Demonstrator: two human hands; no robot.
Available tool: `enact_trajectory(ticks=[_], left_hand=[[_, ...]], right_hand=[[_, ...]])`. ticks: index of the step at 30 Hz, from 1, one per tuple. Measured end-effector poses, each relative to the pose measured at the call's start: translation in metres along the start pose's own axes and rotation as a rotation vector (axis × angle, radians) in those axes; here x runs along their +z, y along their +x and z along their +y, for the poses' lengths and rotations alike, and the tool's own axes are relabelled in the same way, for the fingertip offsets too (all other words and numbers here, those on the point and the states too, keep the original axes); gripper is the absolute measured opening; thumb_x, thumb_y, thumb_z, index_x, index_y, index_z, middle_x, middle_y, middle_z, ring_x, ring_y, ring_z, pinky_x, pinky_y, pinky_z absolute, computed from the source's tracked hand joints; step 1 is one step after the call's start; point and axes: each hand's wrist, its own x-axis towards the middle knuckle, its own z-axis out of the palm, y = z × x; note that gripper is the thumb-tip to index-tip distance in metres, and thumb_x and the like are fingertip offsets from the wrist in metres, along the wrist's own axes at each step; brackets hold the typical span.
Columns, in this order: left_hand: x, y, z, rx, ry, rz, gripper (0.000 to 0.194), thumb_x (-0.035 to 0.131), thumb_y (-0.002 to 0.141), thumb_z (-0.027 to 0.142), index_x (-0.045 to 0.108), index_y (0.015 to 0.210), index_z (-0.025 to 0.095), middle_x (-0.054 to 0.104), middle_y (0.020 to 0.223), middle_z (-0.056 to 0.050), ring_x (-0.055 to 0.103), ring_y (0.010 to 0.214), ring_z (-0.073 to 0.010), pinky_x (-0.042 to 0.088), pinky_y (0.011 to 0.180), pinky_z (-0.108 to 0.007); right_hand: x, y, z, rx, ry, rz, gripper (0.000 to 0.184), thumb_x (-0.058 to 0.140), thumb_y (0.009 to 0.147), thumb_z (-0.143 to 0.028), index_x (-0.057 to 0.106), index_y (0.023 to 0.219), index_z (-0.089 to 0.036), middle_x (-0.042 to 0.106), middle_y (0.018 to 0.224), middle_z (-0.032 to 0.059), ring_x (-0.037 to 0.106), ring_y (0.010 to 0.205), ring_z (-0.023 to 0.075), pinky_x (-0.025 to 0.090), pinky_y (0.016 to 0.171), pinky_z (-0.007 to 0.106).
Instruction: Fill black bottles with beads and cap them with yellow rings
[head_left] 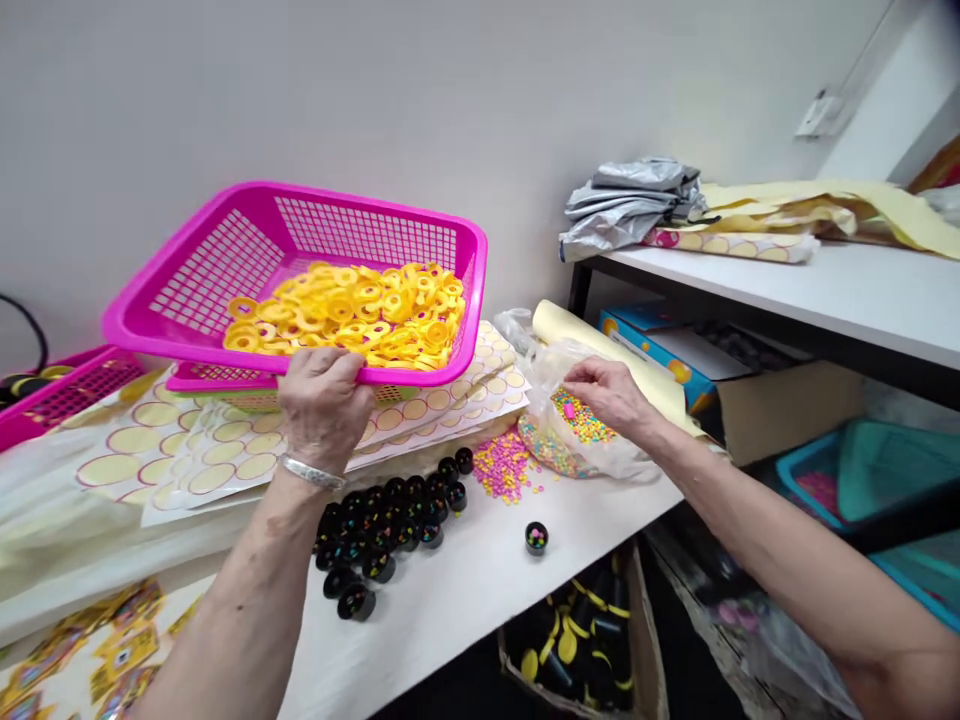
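My left hand [324, 405] wraps round the front rim of a pink plastic basket [217, 355], which is tilted toward me. Many yellow ring-shaped plastic pieces [352, 310] lie in it. My right hand [611, 395] is closed at the mouth of a clear plastic bag [626, 460]; anything between its fingertips is too small to make out. Small coloured beads [585, 425] fill the bag, with a pink piece [569, 410] among them. Pink and yellow beads [504, 465] are heaped beside it. Small black cups [397, 515] with beads inside stand grouped below the basket; one black cup [536, 538] stands apart.
Sheets printed with circles [247, 450] lie under the basket. A carton of black and yellow parts [577, 640] is below the table edge. At right, a white shelf [862, 290] bears silver bags [634, 205]; a cardboard box [787, 400] sits under it. Colourful packets [124, 655] lie lower left.
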Motion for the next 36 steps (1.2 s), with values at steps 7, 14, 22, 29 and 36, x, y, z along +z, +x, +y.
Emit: enact_trajectory(ticks=[7,14,22,29,36], left_hand=[[-0.007,-0.004,0.023,0.056,-0.033,-0.014,0.006,0.056,0.067,0.015,0.061,0.069,0.017,0.064,0.072,-0.003,0.053,0.069,-0.0168,0.044,0.065,-0.027],[0.002,0.005,0.040,0.201,-0.047,0.040,0.004,0.058,0.071,0.017,0.062,0.072,0.015,0.065,0.074,-0.007,0.055,0.069,-0.0192,0.046,0.065,-0.029],[0.006,0.005,0.059,0.231,-0.074,-0.010,0.004,0.060,0.070,0.015,0.062,0.074,0.015,0.065,0.076,-0.007,0.056,0.071,-0.0186,0.046,0.066,-0.029],[0.019,0.007,0.067,0.230,-0.043,-0.076,0.006,0.061,0.070,0.019,0.062,0.075,0.017,0.065,0.078,-0.006,0.055,0.072,-0.0183,0.044,0.066,-0.028],[0.018,0.009,0.075,0.362,-0.009,-0.224,0.005,0.059,0.074,0.021,0.062,0.076,0.018,0.065,0.078,-0.005,0.056,0.077,-0.0213,0.039,0.063,-0.031]], right_hand=[[0.010,-0.050,0.045,-0.080,-0.647,0.089,0.024,0.055,0.080,-0.035,0.063,0.087,-0.014,0.058,0.099,0.0137,0.048,0.094,0.0267,0.041,0.081,0.038],[0.094,-0.062,0.037,0.047,-0.700,-0.023,0.064,0.061,0.072,-0.054,0.053,0.116,-0.008,0.047,0.127,0.0205,0.035,0.120,0.0362,0.031,0.095,0.050],[0.083,-0.044,0.057,-0.020,-0.705,-0.087,0.033,0.038,0.090,-0.041,0.058,0.101,-0.016,0.059,0.101,0.0096,0.054,0.089,0.0206,0.043,0.075,0.031],[0.032,-0.004,0.089,0.064,-0.801,-0.090,0.025,0.031,0.090,-0.016,0.053,0.102,-0.015,0.057,0.099,0.0104,0.054,0.083,0.0191,0.042,0.064,0.027],[0.009,0.035,0.116,0.111,-0.834,-0.102,0.027,0.032,0.088,-0.011,0.054,0.102,-0.013,0.054,0.101,0.0142,0.051,0.090,0.0224,0.041,0.070,0.030]])
